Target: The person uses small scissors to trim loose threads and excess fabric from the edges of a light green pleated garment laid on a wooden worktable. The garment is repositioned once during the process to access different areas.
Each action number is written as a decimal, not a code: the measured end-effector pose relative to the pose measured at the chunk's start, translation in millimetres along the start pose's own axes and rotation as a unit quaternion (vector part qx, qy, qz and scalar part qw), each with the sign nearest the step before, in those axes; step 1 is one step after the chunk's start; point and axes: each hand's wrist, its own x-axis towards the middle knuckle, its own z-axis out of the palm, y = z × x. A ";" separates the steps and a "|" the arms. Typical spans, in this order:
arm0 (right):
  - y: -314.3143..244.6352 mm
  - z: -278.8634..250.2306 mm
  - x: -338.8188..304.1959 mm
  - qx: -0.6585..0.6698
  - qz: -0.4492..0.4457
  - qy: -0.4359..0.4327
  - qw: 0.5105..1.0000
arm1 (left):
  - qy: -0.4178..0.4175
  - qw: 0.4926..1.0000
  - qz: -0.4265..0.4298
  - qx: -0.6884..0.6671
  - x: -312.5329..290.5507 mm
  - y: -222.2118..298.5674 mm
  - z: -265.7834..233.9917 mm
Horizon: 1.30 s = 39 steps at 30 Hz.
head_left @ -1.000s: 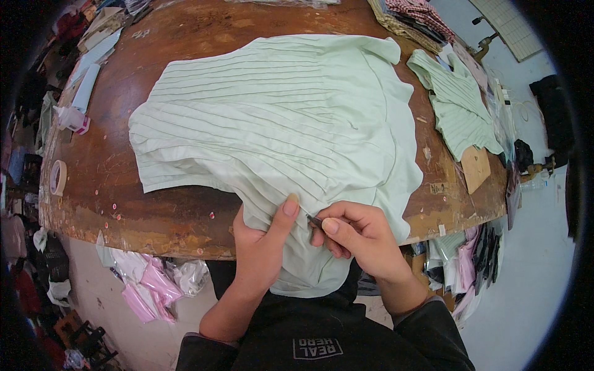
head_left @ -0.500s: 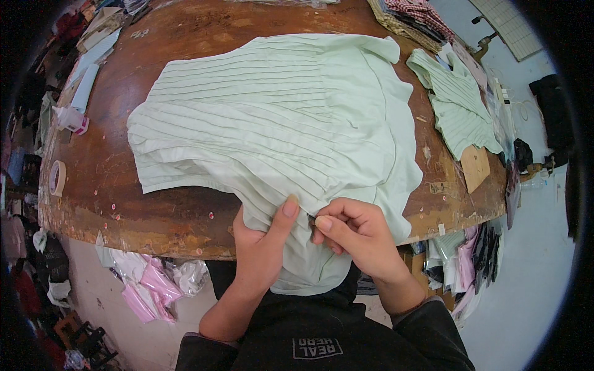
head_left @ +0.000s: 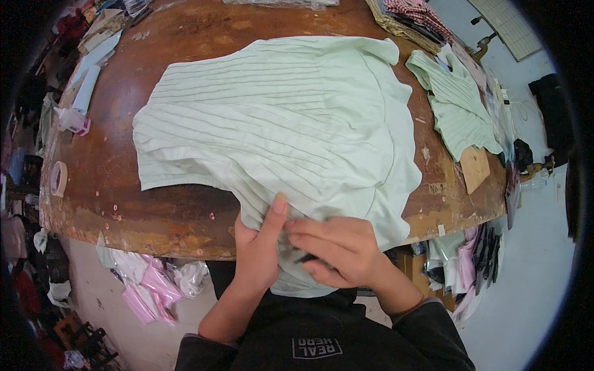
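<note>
A pale green pleated garment (head_left: 278,117) with a scalloped right edge lies spread over the brown table, its near part hanging over the edge towards me. My left hand (head_left: 260,244) grips this hanging part, thumb on top and the fingers hidden behind the cloth. Beside it, my right hand (head_left: 340,250) is curled above the fabric. A small dark tool (head_left: 305,258) pokes out between its thumb and fingers; most of it is covered, so its exact kind does not show.
The worn wooden table (head_left: 173,219) carries a tape roll (head_left: 59,179) and a small white-and-pink bottle (head_left: 73,121) at left. Another pale green pleated piece (head_left: 455,99) lies at right, near folded fabrics (head_left: 408,21). Pink and white bagged items (head_left: 151,278) are below the table.
My right hand has moved left and towards me, turning so its back shows more, and the dark tool now sticks out. The garment has shifted slightly; my left hand keeps its grip.
</note>
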 end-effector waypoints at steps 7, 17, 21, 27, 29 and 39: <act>9.1 12.5 -4.5 0.028 -0.002 -0.041 0.999 | -0.010 0.984 -0.116 -0.135 1.7 3.8 -5.6; -4.9 14.4 -12.0 0.132 0.087 -0.005 0.987 | 0.016 0.996 -0.083 -0.016 2.1 7.0 7.6; -17.8 -4.2 -7.9 0.356 0.334 0.016 0.873 | 0.003 0.997 -0.072 -0.037 3.6 4.2 5.4; -12.5 -7.1 -4.7 0.492 0.450 0.004 0.745 | 0.016 0.995 -0.082 -0.054 2.5 6.5 6.2; -11.7 -7.3 -4.3 0.488 0.459 0.007 0.742 | 0.025 0.995 -0.078 -0.060 2.0 6.7 6.6; -10.9 -11.4 3.0 0.456 0.474 0.013 0.753 | 0.013 0.998 -0.042 -0.050 1.5 4.2 6.4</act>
